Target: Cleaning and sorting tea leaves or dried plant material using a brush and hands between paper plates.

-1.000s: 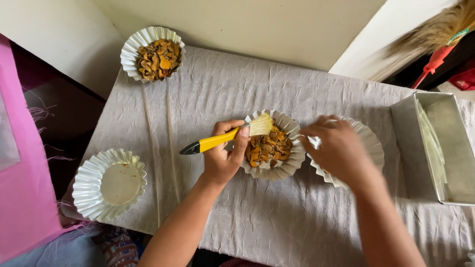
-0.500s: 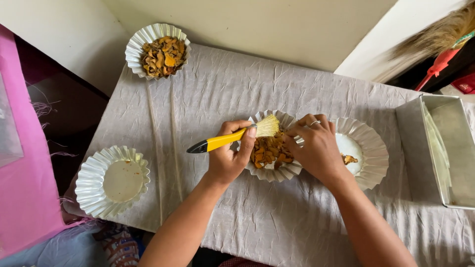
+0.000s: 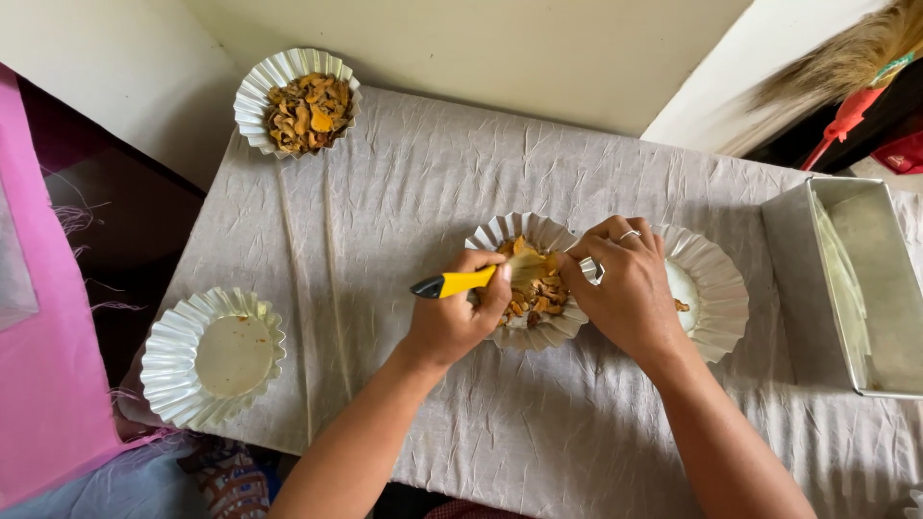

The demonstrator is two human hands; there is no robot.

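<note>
My left hand [image 3: 454,317] grips a small brush [image 3: 461,282] with a yellow handle and black tip, its pale bristles pressed into orange-brown dried pieces [image 3: 535,286] in a fluted silver foil dish [image 3: 500,234] at the table's middle. My right hand [image 3: 625,286], a ring on one finger, pinches that dish's right rim where it meets a second foil dish [image 3: 723,298]. The second dish holds only a few orange crumbs on its white base.
A grey wrinkled cloth [image 3: 404,183] covers the table. A foil dish full of dried pieces [image 3: 306,108] sits at the back left, an empty one [image 3: 213,354] at the front left. A metal loaf tin [image 3: 856,288] stands at the right. Pink fabric [image 3: 38,365] hangs left.
My right hand moved left from the second dish onto the middle dish's rim. The brush bristles dropped from the dish's top edge into the dried pieces.
</note>
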